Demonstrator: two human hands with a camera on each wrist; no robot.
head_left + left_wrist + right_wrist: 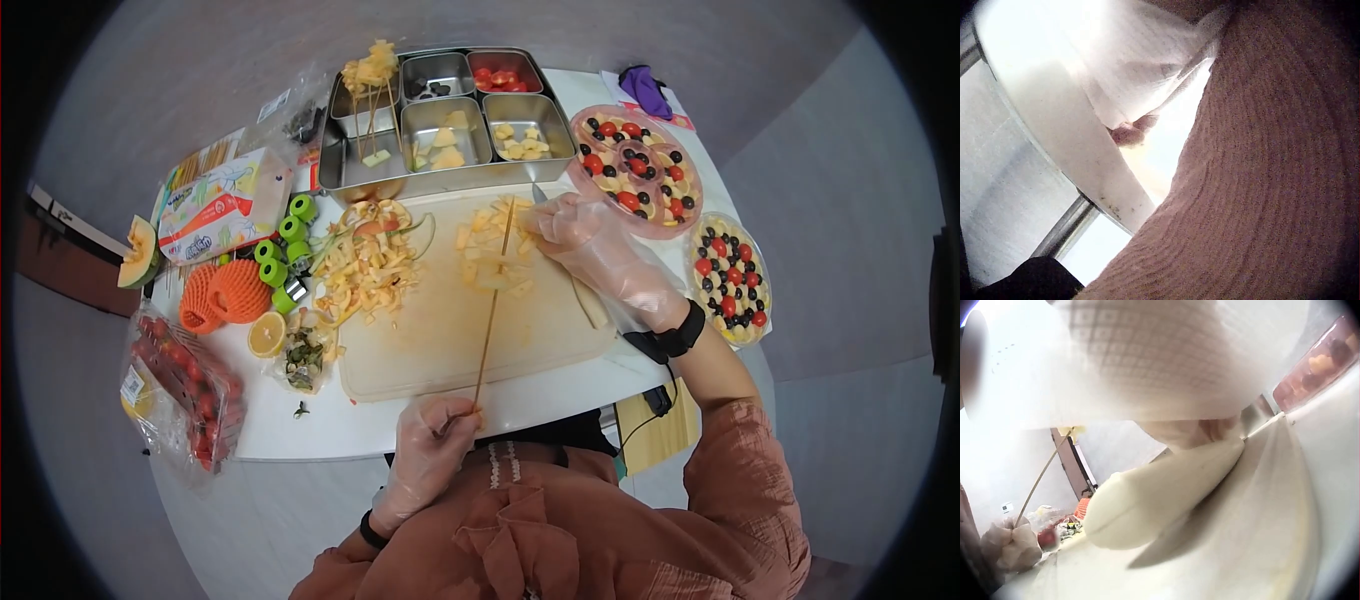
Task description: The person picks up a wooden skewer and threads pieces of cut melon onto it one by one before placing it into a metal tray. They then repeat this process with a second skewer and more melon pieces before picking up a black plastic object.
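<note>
My left hand (432, 445), in a clear plastic glove, grips the lower end of a long wooden skewer (486, 350) at the board's near edge. Pale yellow fruit pieces (497, 276) are on the skewer's upper part. Its far end overlaps a small pile of cut yellow fruit (483, 225) on the cutting board (420, 355). My gloved right hand (590, 240) is at the right side of that pile, its fingertips beside the fruit; I cannot tell whether they pinch a piece. Under this hand lies a knife, its pale handle (1147, 497) pointing toward me.
Behind the board stands a steel tray (450, 182) with fruit compartments and finished skewers. Peelings (370, 260) heap at the board's left. Fruit platters (640, 170) stand at right. Green-capped things (285, 240), foam nets (240, 290) and boxed tomatoes (190, 380) lie at left.
</note>
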